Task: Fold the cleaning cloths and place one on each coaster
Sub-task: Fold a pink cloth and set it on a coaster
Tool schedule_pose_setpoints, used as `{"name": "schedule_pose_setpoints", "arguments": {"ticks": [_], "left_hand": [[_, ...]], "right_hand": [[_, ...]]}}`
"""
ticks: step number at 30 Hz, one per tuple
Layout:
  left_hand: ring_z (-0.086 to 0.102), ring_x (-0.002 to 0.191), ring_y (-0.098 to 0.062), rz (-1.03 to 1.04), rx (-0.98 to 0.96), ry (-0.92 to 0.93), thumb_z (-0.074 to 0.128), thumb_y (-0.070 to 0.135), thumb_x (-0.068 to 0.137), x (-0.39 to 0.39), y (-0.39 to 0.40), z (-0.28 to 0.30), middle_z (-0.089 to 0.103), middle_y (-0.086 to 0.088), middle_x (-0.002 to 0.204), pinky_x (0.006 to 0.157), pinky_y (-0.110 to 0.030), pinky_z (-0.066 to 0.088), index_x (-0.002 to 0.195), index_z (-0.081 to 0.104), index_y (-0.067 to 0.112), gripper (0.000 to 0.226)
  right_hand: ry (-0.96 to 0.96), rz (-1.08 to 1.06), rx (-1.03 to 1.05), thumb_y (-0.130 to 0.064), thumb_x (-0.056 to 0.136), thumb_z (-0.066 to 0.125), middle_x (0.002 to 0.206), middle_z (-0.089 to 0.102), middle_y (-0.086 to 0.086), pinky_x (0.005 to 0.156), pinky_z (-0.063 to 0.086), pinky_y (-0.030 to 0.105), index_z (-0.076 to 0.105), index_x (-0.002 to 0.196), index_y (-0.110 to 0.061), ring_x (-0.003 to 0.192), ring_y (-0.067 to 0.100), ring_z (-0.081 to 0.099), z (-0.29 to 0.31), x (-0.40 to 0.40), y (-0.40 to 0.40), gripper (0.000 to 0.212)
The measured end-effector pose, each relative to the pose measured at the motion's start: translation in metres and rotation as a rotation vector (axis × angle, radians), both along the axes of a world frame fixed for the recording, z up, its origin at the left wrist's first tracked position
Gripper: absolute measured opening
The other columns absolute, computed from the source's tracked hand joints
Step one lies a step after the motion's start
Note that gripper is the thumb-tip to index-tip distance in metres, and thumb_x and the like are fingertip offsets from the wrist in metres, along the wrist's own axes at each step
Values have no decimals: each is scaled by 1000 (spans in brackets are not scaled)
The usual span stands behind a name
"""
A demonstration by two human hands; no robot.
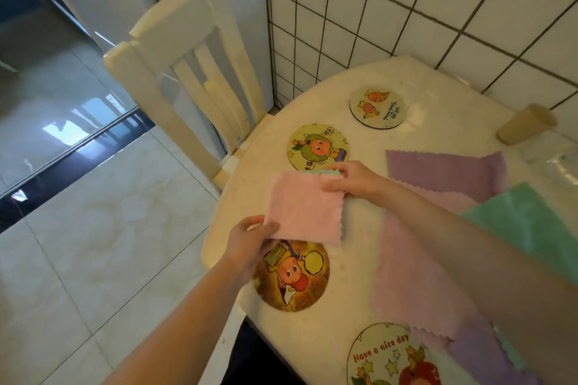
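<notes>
Both hands, the left hand (250,239) and the right hand (350,180), pinch opposite corners of the folded pink cloth (305,209) above the surface (350,287), between two coasters (292,275) (317,147); a loose pinch could let its layers spring open.

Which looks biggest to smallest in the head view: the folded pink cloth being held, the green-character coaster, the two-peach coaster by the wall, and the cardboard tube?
1. Folded pink cloth, nearest the camera, so partly flattered.
2. Green-character coaster.
3. Two-peach coaster.
4. Cardboard tube.
The two coasters may really match; the smaller-looking one lies farther away.
</notes>
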State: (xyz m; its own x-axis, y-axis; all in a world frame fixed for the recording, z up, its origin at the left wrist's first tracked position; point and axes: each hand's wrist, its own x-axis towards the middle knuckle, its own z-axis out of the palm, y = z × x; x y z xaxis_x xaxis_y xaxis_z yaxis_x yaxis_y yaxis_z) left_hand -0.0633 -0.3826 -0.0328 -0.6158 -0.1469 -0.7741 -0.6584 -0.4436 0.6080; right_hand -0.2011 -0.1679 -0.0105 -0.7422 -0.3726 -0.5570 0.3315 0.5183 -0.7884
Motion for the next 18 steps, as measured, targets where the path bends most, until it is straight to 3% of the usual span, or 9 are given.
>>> {"name": "schedule_pose_setpoints", "arguments": {"ticks": [3, 5, 7, 12, 18], "left_hand": [[69, 84, -26, -64, -4, 90, 67, 2, 84, -52, -3, 9, 69, -23, 101, 77, -33, 58, 107, 61, -3, 24], [67, 87, -26, -114, -11, 142, 68, 3, 84, -95, -3, 11, 70, -21, 100, 83, -34, 57, 104, 65, -3, 21], [67, 87, -22, -173, -14, 176, 69, 5, 84, -141, -1, 14, 70, -17, 99, 77, -30, 57, 102, 67, 1, 19], [65, 87, -22, -309, -63, 210, 71, 5, 82, -264, 30, 18, 68, -14, 98, 68, -26, 58, 106, 63, 1, 25], [65, 83, -22, -521, -270, 318, 76, 13, 79, -374, 85, -10, 67, -13, 99, 74, -31, 56, 101, 65, 7, 25]], "right_hand": [[0, -176, -57, -15, 80, 72, 88, 69, 3, 59, 54, 20, 64, 111, -10, 67, 7, 67, 13, -15, 21, 32], [9, -300, -64, -16, 80, 74, 85, 69, 1, 65, 58, 23, 66, 105, -15, 69, 8, 68, 20, -30, 31, 27], [16, -429, -85, -15, 79, 74, 89, 69, 4, 74, 59, 30, 65, 99, -17, 75, 14, 68, 24, -49, 40, 22], [73, -742, -125, -9, 81, 72, 87, 66, 7, 53, 56, 24, 59, 109, -12, 60, 13, 67, 21, -100, 66, 31], [62, -962, -138, -4, 83, 65, 88, 63, 6, 53, 55, 28, 58, 107, -12, 61, 14, 64, -7, -148, 99, 26]]}}
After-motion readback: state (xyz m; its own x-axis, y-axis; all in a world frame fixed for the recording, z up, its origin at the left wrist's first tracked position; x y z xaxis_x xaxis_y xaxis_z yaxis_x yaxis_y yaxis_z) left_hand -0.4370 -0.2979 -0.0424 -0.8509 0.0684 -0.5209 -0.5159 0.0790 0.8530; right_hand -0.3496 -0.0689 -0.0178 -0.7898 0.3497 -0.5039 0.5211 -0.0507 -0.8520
